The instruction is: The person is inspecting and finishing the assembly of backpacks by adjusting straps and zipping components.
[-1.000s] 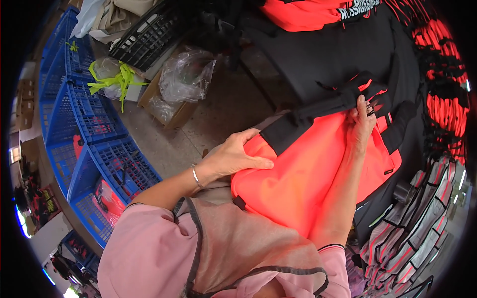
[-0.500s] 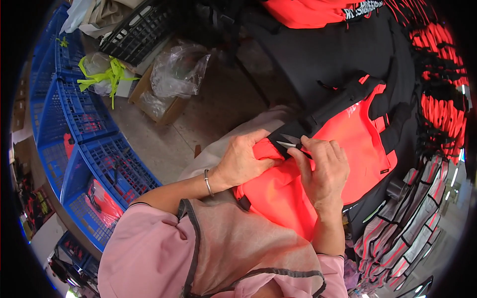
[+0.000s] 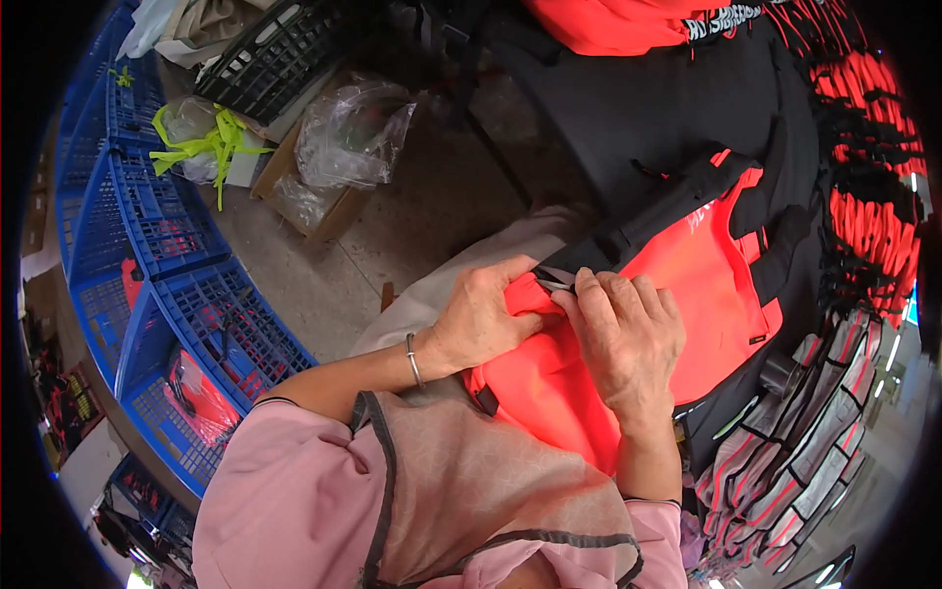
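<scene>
A bright coral-red and black bag (image 3: pixel 677 285) lies across my lap and the black surface in front of me. With thumb and fingers closed, my left hand (image 3: pixel 486 316) pinches a folded red edge of it. My right hand (image 3: pixel 630 339) is closed around small thread snips (image 3: pixel 555 282); their blades point left at the black edge beside my left fingertips. The handle part is hidden in my fingers. Whether the blades touch a thread is too small to tell.
Blue plastic crates (image 3: pixel 186 236) with red pieces inside stand at the left. Behind them are a cardboard box (image 3: pixel 324 208) with clear plastic bags and a black crate (image 3: pixel 280 64). More red fabric (image 3: pixel 618 25) lies at the far end; grey strapped pieces (image 3: pixel 785 442) are stacked at the right.
My right hand has moved slightly left, bringing the snips to the edge near my left fingertips. The blades, spread apart before, now show less. My left hand keeps its pinch.
</scene>
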Available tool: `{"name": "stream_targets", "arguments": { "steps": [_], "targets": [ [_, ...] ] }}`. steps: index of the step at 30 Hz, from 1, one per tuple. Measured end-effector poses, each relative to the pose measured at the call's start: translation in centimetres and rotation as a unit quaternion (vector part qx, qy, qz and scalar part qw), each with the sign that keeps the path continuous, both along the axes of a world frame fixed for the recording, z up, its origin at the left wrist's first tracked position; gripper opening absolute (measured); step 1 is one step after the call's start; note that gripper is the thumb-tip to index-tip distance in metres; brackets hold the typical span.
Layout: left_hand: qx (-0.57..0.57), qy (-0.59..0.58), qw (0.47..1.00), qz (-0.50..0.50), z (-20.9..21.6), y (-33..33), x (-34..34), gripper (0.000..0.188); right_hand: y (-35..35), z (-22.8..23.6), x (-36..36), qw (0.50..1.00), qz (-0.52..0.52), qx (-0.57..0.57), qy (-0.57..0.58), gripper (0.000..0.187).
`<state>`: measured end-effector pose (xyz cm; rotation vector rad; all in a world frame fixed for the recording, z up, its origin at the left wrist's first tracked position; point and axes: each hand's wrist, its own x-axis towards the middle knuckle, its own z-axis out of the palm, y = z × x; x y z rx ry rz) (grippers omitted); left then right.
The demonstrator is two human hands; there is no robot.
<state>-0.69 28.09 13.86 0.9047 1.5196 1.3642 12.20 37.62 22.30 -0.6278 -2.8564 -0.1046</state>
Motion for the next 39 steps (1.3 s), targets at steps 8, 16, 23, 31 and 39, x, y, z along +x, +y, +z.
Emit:
{"name": "stream_targets", "arguments": {
  "steps": [8,16,23,31,39],
  "targets": [
    [-0.014,0.038,0.999,-0.023,-1.1,0.0,0.0,0.040,0.6,-2.5,-0.1,0.918,-0.159,-0.338,0.133,0.021],
    [0.013,-0.005,1.000,-0.014,-1.5,-0.2,-0.2,0.047,2.7,-1.0,0.4,0.744,-0.225,-0.579,0.246,0.029],
    [0.083,-0.226,0.964,0.112,-3.3,-1.4,0.2,0.037,2.6,-1.2,0.5,0.767,-0.207,-0.572,0.204,0.034],
    [0.020,-0.072,0.995,0.071,-1.9,-0.2,-1.5,0.014,3.5,0.5,-0.1,0.875,-0.155,-0.452,0.080,0.024],
    [0.071,0.119,0.984,0.111,-2.6,0.2,-0.9,0.012,5.6,2.0,-4.1,0.965,0.045,-0.222,-0.135,0.029]
  ]
}}
